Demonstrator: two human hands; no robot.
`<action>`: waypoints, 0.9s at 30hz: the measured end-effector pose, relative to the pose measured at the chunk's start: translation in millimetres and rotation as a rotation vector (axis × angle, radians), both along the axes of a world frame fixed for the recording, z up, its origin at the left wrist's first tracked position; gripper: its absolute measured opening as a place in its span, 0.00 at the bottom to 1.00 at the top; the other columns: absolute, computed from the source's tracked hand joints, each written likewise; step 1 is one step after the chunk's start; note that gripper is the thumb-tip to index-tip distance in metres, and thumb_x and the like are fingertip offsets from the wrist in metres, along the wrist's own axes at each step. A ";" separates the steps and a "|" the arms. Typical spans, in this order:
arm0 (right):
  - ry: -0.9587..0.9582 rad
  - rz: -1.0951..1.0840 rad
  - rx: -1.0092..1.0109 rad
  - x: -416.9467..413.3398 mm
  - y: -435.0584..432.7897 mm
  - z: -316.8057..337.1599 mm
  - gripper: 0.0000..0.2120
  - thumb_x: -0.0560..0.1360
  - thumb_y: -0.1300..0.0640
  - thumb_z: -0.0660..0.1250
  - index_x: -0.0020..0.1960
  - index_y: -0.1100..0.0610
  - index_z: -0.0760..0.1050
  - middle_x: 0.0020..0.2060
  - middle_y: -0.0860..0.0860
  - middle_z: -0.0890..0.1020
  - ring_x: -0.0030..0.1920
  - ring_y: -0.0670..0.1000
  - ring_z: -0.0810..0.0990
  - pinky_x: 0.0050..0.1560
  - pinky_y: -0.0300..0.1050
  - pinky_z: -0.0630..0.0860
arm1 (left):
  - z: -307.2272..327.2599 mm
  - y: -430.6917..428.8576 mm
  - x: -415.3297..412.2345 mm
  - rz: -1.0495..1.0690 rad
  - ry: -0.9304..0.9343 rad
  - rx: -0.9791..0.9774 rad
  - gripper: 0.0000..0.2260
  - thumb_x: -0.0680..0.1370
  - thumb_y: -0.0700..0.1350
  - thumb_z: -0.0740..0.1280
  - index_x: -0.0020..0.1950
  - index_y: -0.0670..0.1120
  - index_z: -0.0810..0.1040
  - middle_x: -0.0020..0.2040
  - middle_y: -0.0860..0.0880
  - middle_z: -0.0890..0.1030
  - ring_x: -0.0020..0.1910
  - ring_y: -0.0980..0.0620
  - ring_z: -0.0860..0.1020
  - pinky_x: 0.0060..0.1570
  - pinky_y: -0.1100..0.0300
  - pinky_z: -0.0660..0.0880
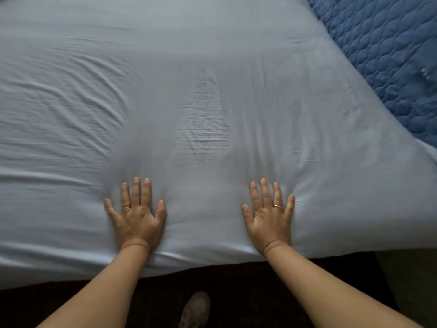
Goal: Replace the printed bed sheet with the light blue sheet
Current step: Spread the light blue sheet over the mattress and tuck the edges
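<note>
The light blue sheet lies spread over the whole bed, with creases on its left part and a patch of fine wrinkles in the middle. My left hand presses flat on the sheet near the bed's front edge, fingers straight and spread. My right hand presses flat on the sheet the same way, about a forearm's length to the right. Each hand wears a ring. No printed sheet is in view.
A dark blue quilted cover lies at the upper right, beyond the bed's right edge. The bed's front edge runs just behind my wrists. Below it is dark floor, with a shoe between my forearms.
</note>
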State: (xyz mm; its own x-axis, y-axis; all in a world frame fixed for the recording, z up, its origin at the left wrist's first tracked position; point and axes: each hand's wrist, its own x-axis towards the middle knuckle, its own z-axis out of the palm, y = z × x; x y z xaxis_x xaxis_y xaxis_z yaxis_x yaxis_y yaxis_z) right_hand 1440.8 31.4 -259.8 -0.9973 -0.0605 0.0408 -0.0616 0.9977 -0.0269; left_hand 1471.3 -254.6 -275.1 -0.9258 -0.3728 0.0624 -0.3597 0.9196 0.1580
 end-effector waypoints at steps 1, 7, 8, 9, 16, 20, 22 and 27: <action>0.016 -0.001 -0.004 3.6 0.0 -1.9 0.30 0.76 0.39 0.49 0.74 0.49 0.66 0.73 0.51 0.68 0.74 0.60 0.64 0.70 0.67 0.51 | -0.7 0.0 0.2 0.004 0.007 -0.003 0.33 0.75 0.61 0.50 0.75 0.47 0.67 0.76 0.45 0.66 0.76 0.41 0.61 0.70 0.33 0.45; 0.069 0.003 -0.028 27.8 1.2 -11.5 0.29 0.77 0.40 0.49 0.74 0.50 0.67 0.73 0.52 0.69 0.73 0.60 0.65 0.71 0.65 0.50 | -5.0 10.3 21.9 0.065 -0.007 0.001 0.35 0.75 0.62 0.44 0.78 0.48 0.62 0.78 0.46 0.60 0.78 0.43 0.56 0.72 0.39 0.40; 0.070 0.003 -0.029 33.4 1.7 -12.7 0.29 0.77 0.41 0.49 0.74 0.51 0.66 0.73 0.52 0.69 0.73 0.60 0.64 0.71 0.65 0.50 | -4.9 13.5 28.1 0.065 -0.009 0.000 0.35 0.75 0.63 0.43 0.78 0.48 0.61 0.79 0.46 0.59 0.78 0.43 0.55 0.72 0.40 0.38; 0.071 0.002 -0.030 39.7 2.4 -14.2 0.29 0.77 0.41 0.49 0.74 0.51 0.66 0.73 0.52 0.69 0.73 0.60 0.64 0.71 0.64 0.50 | -4.7 16.3 35.1 0.065 -0.019 -0.001 0.36 0.75 0.63 0.42 0.78 0.48 0.60 0.79 0.46 0.58 0.78 0.43 0.53 0.72 0.41 0.36; -0.074 -0.028 -0.049 89.9 8.2 -19.5 0.32 0.76 0.37 0.38 0.78 0.46 0.48 0.78 0.48 0.51 0.78 0.53 0.45 0.72 0.59 0.34 | -3.9 35.1 92.5 0.046 -0.118 0.061 0.33 0.77 0.64 0.36 0.80 0.51 0.43 0.80 0.50 0.42 0.79 0.48 0.40 0.71 0.46 0.31; -0.159 -0.024 -0.151 117.2 13.5 -13.4 0.37 0.71 0.32 0.36 0.76 0.45 0.37 0.77 0.43 0.39 0.77 0.51 0.37 0.73 0.60 0.38 | 1.3 38.7 124.5 -0.001 -0.065 0.214 0.32 0.82 0.60 0.52 0.80 0.47 0.46 0.80 0.47 0.43 0.79 0.48 0.41 0.74 0.49 0.36; -0.205 -0.026 -0.318 125.3 14.5 -5.0 0.34 0.78 0.36 0.49 0.79 0.48 0.45 0.78 0.46 0.43 0.78 0.51 0.41 0.75 0.56 0.45 | 9.0 41.6 137.3 0.169 0.235 0.519 0.29 0.82 0.54 0.59 0.78 0.41 0.59 0.79 0.41 0.53 0.79 0.44 0.51 0.75 0.50 0.46; -0.064 -0.658 -1.318 139.5 18.5 8.3 0.19 0.80 0.55 0.63 0.68 0.62 0.71 0.65 0.57 0.73 0.68 0.55 0.70 0.68 0.48 0.64 | 25.4 38.6 126.9 0.984 0.569 1.615 0.27 0.81 0.56 0.62 0.74 0.42 0.65 0.74 0.42 0.66 0.66 0.45 0.72 0.68 0.51 0.66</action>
State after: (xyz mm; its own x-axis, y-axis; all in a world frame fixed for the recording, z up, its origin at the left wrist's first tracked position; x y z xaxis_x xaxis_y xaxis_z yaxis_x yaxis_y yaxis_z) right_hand 1580.3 49.9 -251.5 -0.8320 0.4395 -0.3386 0.4192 0.0982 -0.9026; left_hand 1598.3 -216.1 -249.7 -0.3980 -0.6586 -0.6386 -0.1817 -0.6257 0.7586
